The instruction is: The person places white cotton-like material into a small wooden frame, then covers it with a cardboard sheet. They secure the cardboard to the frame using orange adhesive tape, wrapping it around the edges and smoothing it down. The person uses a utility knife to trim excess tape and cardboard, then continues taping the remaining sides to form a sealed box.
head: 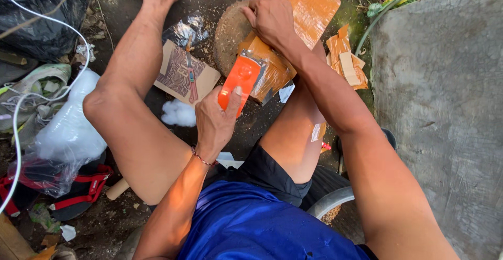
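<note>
Two hands busy: left hand (214,119) clamped round orange cutter (238,80), right hand (272,19) pressing taped parcel (293,29) flat on stump (229,34) for steadiness.

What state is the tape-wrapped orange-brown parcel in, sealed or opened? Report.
Sealed, as far as visible: glossy tape covers the tape-wrapped orange-brown parcel; orange cutter at its lower end; no flap lifted.

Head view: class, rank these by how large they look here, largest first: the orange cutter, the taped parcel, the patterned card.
1. Taped parcel.
2. Patterned card, partly covered by the leg, so unsure.
3. Orange cutter, held in the left hand.
</note>
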A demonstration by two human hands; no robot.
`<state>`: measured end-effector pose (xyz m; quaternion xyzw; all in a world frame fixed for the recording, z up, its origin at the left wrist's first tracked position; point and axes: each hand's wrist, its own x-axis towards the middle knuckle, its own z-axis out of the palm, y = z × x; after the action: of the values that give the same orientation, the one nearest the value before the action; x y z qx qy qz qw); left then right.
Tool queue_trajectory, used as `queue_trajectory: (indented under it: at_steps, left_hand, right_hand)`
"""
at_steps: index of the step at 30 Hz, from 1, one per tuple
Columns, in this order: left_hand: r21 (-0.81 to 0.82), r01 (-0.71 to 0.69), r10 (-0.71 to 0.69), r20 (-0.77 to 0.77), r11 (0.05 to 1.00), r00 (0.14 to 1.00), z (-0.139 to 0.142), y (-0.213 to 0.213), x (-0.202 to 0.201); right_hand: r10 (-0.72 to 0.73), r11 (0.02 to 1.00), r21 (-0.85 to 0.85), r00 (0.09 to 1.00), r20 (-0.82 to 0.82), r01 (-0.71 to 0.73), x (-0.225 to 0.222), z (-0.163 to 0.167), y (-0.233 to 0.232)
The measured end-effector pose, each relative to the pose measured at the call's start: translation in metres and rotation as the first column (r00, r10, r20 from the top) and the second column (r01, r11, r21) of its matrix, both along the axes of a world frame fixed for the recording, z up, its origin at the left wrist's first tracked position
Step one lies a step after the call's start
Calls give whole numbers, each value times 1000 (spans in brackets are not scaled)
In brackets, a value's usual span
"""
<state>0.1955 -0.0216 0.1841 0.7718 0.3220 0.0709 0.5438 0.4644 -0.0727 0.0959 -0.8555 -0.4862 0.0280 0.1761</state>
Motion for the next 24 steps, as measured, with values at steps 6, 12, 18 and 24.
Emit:
queue_trajectory:
  at_steps: [6, 12, 18, 24]
  left_hand:
    - [5, -18, 17, 56, 1000, 998, -7, -3, 4]
    - [-246, -17, 18, 3, 969, 1000, -10, 21, -1]
    - [-321, -13, -13, -79, 947, 997, -14, 28, -84]
    - [-413, -140, 33, -254, 900, 967, -30, 6, -98]
  right_hand:
    - [11, 986, -164, 994, 112, 8, -20, 0, 5]
    - [50, 986, -163, 984, 170, -22, -13, -7, 5]
    - [52, 940, -340, 980, 190, 16, -7, -19, 12]
    - [37, 969, -248, 976, 217, 19, -13, -25, 4]
